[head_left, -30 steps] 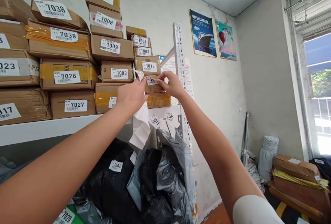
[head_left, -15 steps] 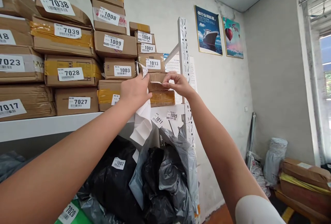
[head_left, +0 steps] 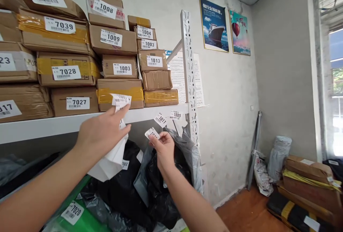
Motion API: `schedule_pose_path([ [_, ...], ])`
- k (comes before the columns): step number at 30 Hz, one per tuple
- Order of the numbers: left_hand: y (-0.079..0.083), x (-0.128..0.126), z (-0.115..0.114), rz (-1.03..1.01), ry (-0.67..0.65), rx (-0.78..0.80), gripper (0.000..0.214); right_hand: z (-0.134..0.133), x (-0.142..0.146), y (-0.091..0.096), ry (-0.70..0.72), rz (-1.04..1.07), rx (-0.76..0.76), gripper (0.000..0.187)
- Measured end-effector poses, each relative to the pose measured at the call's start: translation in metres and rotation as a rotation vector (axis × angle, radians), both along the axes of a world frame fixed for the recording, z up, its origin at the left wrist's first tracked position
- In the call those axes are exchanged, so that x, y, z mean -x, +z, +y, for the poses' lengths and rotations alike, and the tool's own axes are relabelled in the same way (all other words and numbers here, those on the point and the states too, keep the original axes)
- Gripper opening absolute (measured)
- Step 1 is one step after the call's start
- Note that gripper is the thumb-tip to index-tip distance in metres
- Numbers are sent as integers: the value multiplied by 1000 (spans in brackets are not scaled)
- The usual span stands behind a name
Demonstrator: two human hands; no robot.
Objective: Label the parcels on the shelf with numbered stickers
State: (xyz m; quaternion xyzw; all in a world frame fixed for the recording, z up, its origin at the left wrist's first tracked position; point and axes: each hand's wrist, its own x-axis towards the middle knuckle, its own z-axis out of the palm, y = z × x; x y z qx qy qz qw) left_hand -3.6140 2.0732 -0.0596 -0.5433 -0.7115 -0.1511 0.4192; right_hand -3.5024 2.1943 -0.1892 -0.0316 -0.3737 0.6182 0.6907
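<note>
My left hand is closed on a strip of white labels, which hangs below it in front of the shelf edge. Printed labels stick up past its fingertips, before a taped carton. Lower and to the right, my right hand pinches a single printed label between thumb and fingers. That label is held in the air, apart from the boxes. Two labels, 1011 and 1005, are stuck near the shelf's front edge. Above sits a small plain carton under the box marked 1013.
Stacked, numbered cartons fill the white shelf. Black and grey plastic parcels and a green one lie underneath. A perforated post stands at the shelf's right end. More boxes are on the floor at right.
My right hand has come down from the small cartons with a label in its fingers. My left hand has moved left and down with the label strip. The view has shifted slightly.
</note>
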Motion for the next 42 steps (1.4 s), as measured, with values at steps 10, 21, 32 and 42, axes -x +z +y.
schedule_pose_path([
  [10, -50, 14, 4, 287, -94, -94, 52, 23, 77, 43, -109, 246, 246, 59],
  [21, -85, 18, -11, 410, -192, -140, 44, 36, -7, -15, -410, 119, 173, 55],
  [32, -113, 5, -22, 501, -293, -186, 41, 90, -57, 24, -402, 103, 112, 56],
  [42, -141, 19, -61, 503, -365, -228, 41, 43, -48, 28, -778, 135, 28, 36],
])
